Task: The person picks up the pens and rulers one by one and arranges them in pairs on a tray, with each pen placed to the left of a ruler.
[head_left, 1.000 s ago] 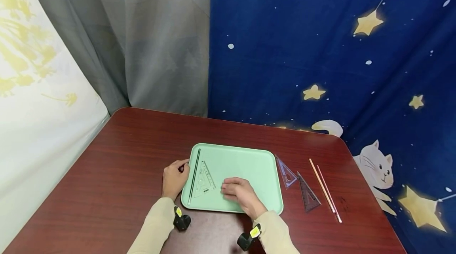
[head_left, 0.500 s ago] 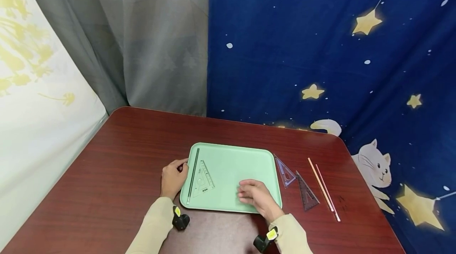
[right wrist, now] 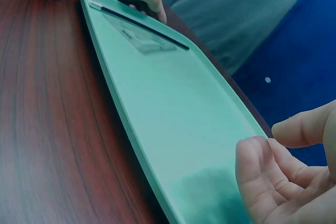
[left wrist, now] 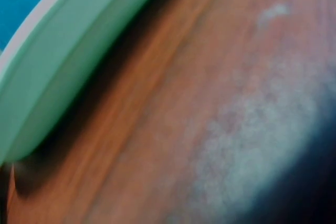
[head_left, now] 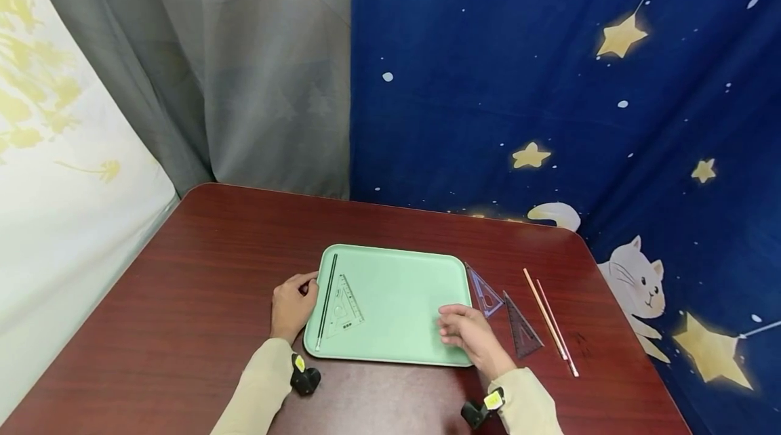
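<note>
I judge the step to be steadying the green tray (head_left: 396, 296) on the counter (head_left: 201, 313). My left grip (head_left: 293, 306) rests bent at the tray's left rim; whether it pinches, I can't tell. My right grip (head_left: 472, 333) is empty, fingers loosely curled above the tray's right end. I'd brace the rim lightly so the tray can't skate, and nudge up an edge of anything flat before pinching it.

The tray looks smooth and plastic, round-cornered. Inside its left end lie a slim black pencil (head_left: 326, 301) and a clear triangle (head_left: 346, 309) with printed markings; right of the tray, a bluish triangle (head_left: 486, 295), a dark triangle (head_left: 520, 328), an orange pencil (head_left: 544, 313) and a reddish pencil (head_left: 557, 328).
</note>
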Demonstrator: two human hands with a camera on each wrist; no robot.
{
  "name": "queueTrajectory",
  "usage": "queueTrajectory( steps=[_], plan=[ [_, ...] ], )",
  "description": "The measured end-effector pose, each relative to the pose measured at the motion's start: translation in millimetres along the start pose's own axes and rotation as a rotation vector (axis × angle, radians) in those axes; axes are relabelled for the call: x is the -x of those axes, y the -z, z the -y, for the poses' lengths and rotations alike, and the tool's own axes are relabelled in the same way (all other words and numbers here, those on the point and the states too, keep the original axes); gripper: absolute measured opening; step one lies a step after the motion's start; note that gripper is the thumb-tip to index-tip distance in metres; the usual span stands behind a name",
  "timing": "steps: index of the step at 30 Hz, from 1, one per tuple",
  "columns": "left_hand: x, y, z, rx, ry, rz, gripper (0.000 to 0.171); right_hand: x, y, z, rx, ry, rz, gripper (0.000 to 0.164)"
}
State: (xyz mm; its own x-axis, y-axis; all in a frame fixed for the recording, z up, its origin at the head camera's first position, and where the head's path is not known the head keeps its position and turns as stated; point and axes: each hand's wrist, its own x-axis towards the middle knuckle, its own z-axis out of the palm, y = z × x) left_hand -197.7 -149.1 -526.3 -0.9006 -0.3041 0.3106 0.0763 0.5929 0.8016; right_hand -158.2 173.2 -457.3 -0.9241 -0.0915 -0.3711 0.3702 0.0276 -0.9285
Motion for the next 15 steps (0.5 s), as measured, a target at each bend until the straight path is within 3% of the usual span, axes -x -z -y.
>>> queueTrajectory(
  steps=[8, 15],
  plan=[
    [1.8, 0.8, -1.1, 0.003, -0.003, 0.004, 0.024, 4.4, 21.0, -6.4, 0.025, 0.000, -0.184, 0.031],
    [0.9, 1.1, -0.5, -0.009, 0.009, 0.010, 0.024, 6.5, 37.2, -13.2, 0.003, 0.008, -0.257, 0.037]
  ],
)
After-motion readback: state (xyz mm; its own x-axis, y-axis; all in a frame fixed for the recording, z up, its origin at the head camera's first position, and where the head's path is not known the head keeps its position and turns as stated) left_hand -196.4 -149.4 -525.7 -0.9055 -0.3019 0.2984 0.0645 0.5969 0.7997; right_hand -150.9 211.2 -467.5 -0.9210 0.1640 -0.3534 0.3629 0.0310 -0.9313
